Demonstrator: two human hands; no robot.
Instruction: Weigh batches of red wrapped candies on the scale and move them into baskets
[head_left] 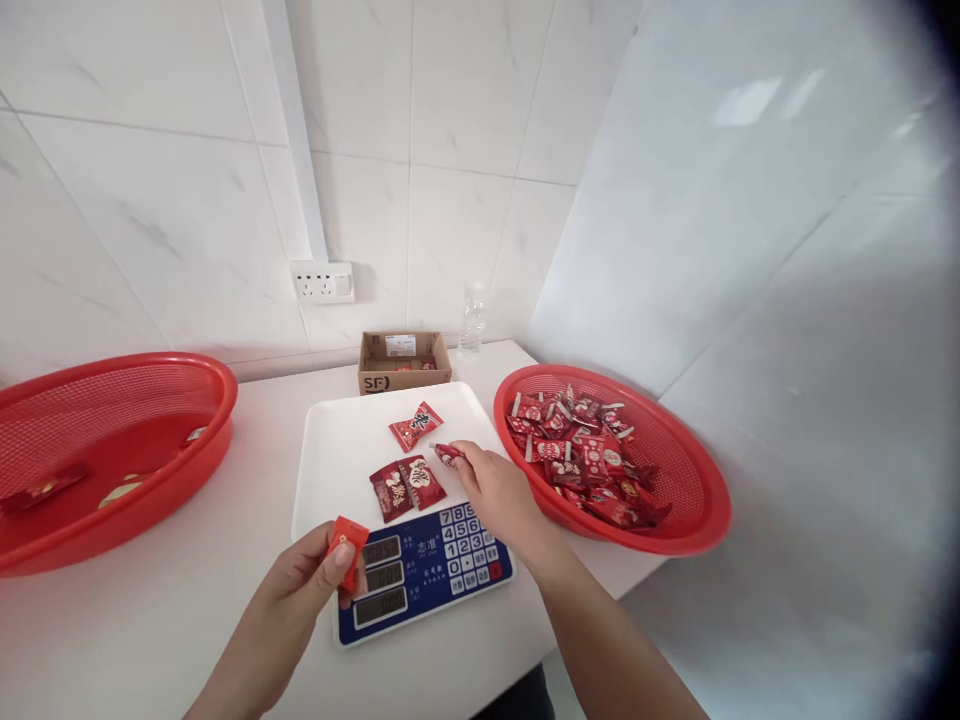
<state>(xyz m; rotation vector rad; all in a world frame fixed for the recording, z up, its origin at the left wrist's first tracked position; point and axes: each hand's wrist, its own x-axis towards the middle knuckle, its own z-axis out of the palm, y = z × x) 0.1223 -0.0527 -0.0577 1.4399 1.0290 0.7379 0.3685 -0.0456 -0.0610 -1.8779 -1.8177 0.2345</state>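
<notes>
Pinched between the thumb and fingers of my left hand [311, 570] is a bright orange-red packet [349, 545], held over the left part of the scale's display panel. My right hand [499, 490] grips a small dark red snack packet [448, 454] by its end, above the right side of the white weighing pan [330, 440]. On the pan lie two dark red snack packets [409, 487] side by side. A brighter red packet [416, 427] with black lettering rests behind them. The blue panel [427, 580] with keys and displays faces me.
A red mesh basket [694, 470] full of small red packets stands right of the scale. Another red basket [217, 420] with a few packets is at the left. Behind the scale are a cardboard box [405, 382] and a clear plastic bottle [472, 320], near the tiled wall.
</notes>
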